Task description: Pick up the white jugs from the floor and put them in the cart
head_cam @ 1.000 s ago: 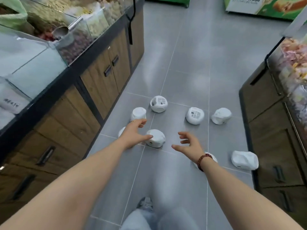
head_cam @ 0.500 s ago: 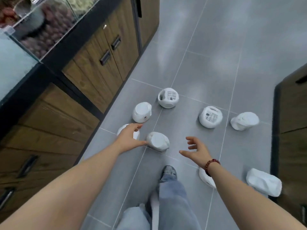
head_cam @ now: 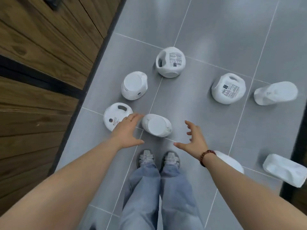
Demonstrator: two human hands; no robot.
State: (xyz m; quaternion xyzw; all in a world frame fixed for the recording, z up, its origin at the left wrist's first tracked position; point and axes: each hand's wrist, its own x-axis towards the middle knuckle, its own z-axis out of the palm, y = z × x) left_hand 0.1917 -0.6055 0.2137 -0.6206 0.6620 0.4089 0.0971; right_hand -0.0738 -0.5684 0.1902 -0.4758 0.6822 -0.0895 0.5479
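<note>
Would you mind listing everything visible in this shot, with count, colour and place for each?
white jugs: seven fully seen, one farthest up the floor, one and one near the cabinet, one between the hands, two to the right, one at the lower right; an eighth white shape shows behind the right forearm, likely another jug.
floor: grey tiles, pale joints.
cabinet: brown wood with black trim, along the left.
shoes: two, grey, at centre bottom.
jeans: blue, below the shoes.
bracelet: dark red beads, right wrist.
ring: gold, left hand.
left hand: open, empty, over the floor.
right hand: open, empty.
</note>
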